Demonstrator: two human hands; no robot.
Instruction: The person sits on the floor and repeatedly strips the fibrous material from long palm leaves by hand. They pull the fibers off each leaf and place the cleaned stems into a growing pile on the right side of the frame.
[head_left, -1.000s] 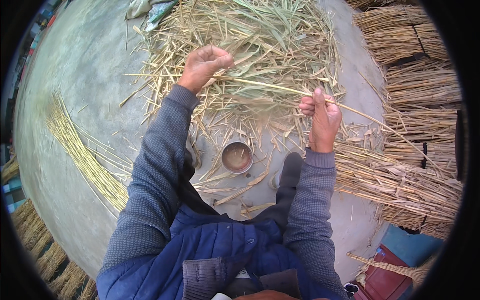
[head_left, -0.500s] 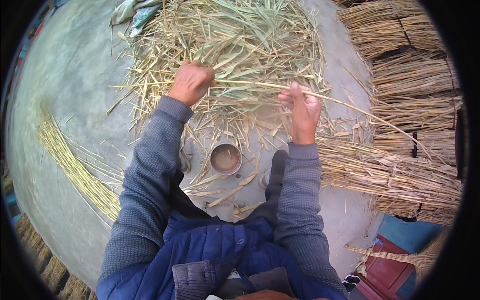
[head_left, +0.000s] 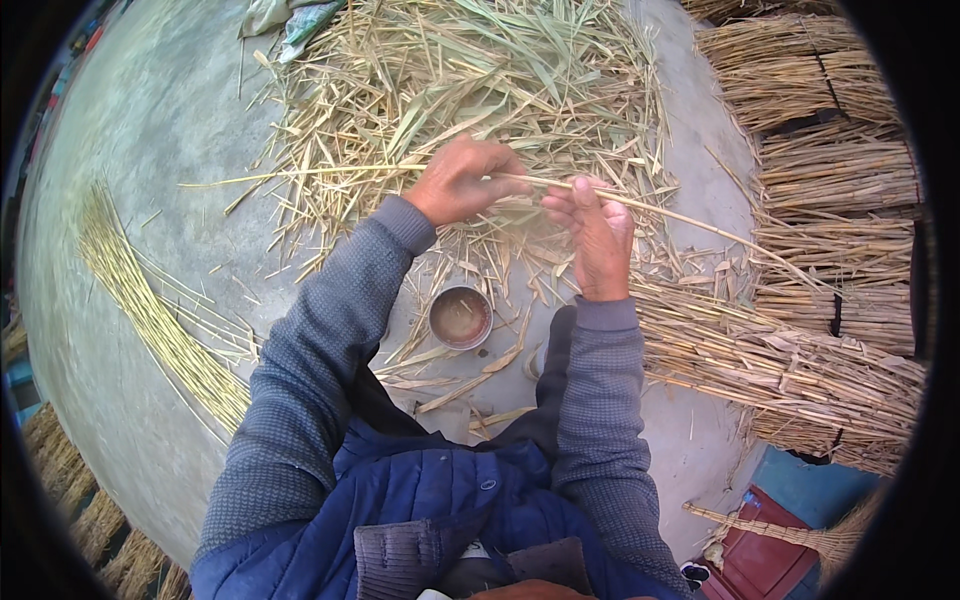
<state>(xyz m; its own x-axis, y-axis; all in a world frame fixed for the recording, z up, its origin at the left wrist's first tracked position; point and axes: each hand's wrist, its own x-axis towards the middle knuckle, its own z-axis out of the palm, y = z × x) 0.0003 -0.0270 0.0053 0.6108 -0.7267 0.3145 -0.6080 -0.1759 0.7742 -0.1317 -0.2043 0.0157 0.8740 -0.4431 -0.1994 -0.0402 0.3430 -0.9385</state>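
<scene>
A long, thin reed stalk runs crosswise in front of me through both hands. My left hand is closed around it, with its pale thin end sticking out to the left. Close by on the right, my right hand pinches the stalk between thumb and fingers, palm turned up. The thicker end slopes down to the right, over the reed bundles. Beneath both hands lies a wide heap of dry and greenish leaf strips.
A round metal bowl with brownish contents stands between my feet. Stripped stalks lie in a sheaf at left. A loose reed bundle and tied bundles line the right. A broom rests near a red object.
My left hand has slid rightward along the stalk, close to my right hand. More of the stalk now sticks out to the left. My right hand has barely shifted.
</scene>
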